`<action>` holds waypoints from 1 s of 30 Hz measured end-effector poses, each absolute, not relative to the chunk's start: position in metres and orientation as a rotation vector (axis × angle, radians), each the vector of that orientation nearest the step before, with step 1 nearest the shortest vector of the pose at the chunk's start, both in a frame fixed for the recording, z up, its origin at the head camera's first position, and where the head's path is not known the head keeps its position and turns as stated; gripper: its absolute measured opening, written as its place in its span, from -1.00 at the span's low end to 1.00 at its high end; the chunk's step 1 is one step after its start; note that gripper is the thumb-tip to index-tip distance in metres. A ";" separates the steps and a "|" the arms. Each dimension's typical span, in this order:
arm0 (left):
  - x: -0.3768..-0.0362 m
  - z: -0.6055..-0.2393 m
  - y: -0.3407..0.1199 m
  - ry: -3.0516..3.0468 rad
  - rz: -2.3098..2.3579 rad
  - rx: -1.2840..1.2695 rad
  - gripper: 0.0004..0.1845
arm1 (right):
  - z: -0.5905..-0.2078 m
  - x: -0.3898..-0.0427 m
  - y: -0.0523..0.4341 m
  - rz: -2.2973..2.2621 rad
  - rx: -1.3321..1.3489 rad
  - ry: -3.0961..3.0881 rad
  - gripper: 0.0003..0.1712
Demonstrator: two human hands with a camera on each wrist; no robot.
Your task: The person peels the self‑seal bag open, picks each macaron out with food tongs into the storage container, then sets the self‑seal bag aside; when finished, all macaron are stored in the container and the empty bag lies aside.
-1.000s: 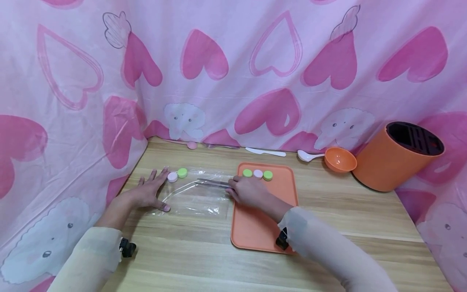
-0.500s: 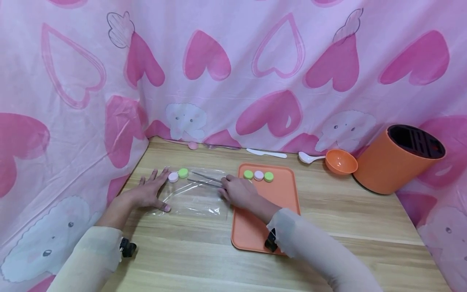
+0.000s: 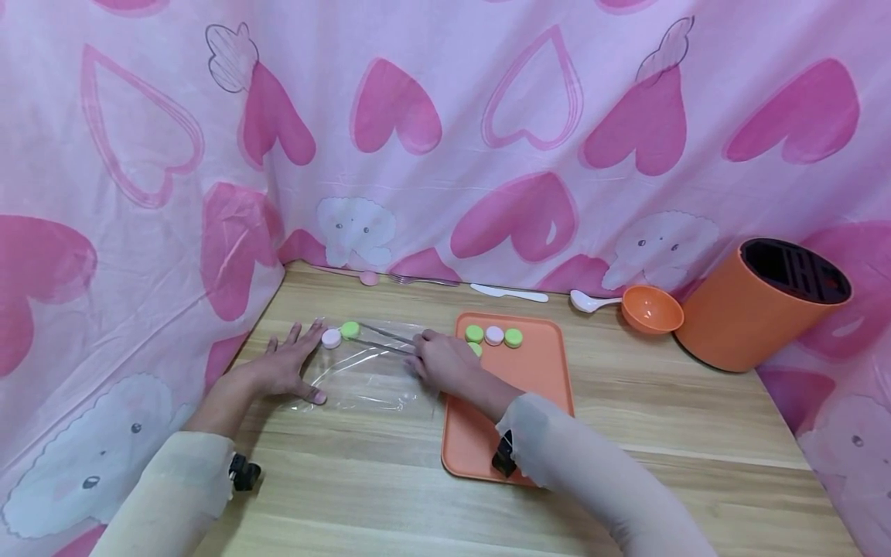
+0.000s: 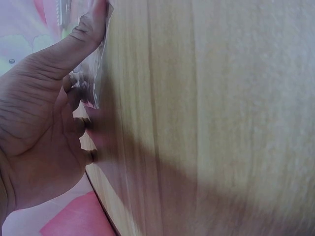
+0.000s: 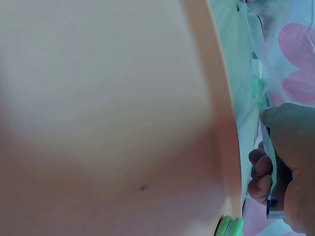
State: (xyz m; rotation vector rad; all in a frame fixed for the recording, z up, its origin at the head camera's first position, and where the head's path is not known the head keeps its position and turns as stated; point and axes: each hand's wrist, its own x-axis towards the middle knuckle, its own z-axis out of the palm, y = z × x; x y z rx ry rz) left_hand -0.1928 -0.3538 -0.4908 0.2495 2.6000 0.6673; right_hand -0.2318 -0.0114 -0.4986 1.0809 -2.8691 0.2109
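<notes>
My left hand point(image 3: 281, 367) lies with fingers spread on the left edge of a clear plastic bag point(image 3: 376, 383). In the left wrist view its thumb point(image 4: 86, 37) presses the film to the table. A pale pink macaron point(image 3: 331, 338) and a green macaron point(image 3: 350, 330) sit side by side at the bag's upper left. My right hand point(image 3: 445, 360) grips metal tongs point(image 3: 387, 334), whose parted tips reach the green macaron's right side. In the right wrist view, fingers curl round the tongs' flat handle end point(image 5: 275, 215).
An orange tray point(image 3: 529, 394) under my right forearm bears several green and pink macarons near its far edge. Along the back lie a pink spoon point(image 3: 369, 278), a fork point(image 3: 425, 279), a white knife point(image 3: 510, 293), a white spoon point(image 3: 588, 301), an orange bowl point(image 3: 652, 309) and an orange knife block point(image 3: 741, 317).
My right hand has moved left from the tray's edge, bringing the tongs to the green macaron. The tongs' prongs have spread apart. My left hand has stayed on the bag.
</notes>
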 end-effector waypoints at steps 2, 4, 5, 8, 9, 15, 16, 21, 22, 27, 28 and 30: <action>-0.193 -0.491 -0.354 2.604 0.667 0.258 0.63 | -0.498 -0.232 -0.012 0.225 1.071 -2.880 -0.61; -0.193 -0.492 -0.354 2.608 0.666 0.265 0.63 | -0.498 -0.232 -0.013 0.233 1.062 -2.894 -0.61; -0.193 -0.493 -0.354 2.609 0.666 0.267 0.63 | -0.498 -0.232 -0.014 0.235 1.059 -2.901 -0.60; -0.193 -0.493 -0.355 2.611 0.667 0.270 0.63 | -0.497 -0.233 -0.015 0.240 1.049 -2.916 -0.59; -0.193 -0.492 -0.355 2.611 0.665 0.271 0.63 | -0.497 -0.233 -0.016 0.242 1.048 -2.920 -0.58; -0.191 -0.490 -0.354 2.610 0.677 0.272 0.63 | -0.497 -0.233 -0.019 0.215 1.028 -2.918 -0.61; -0.191 -0.489 -0.354 2.610 0.680 0.271 0.63 | -0.498 -0.233 -0.019 0.202 1.024 -2.912 -0.62; -0.190 -0.487 -0.353 2.608 0.687 0.270 0.62 | -0.496 -0.232 -0.019 0.158 1.025 -2.889 -0.62; -0.190 -0.488 -0.353 2.609 0.683 0.268 0.62 | -0.496 -0.233 -0.018 0.147 1.028 -2.888 -0.62; -0.191 -0.488 -0.353 2.608 0.674 0.261 0.62 | -0.493 -0.233 -0.013 0.139 1.055 -2.878 -0.59; -0.191 -0.488 -0.353 2.607 0.675 0.263 0.62 | -0.492 -0.233 -0.011 0.141 1.059 -2.875 -0.61; -0.190 -0.487 -0.353 2.606 0.680 0.269 0.62 | -0.491 -0.234 -0.007 0.145 1.067 -2.869 -0.64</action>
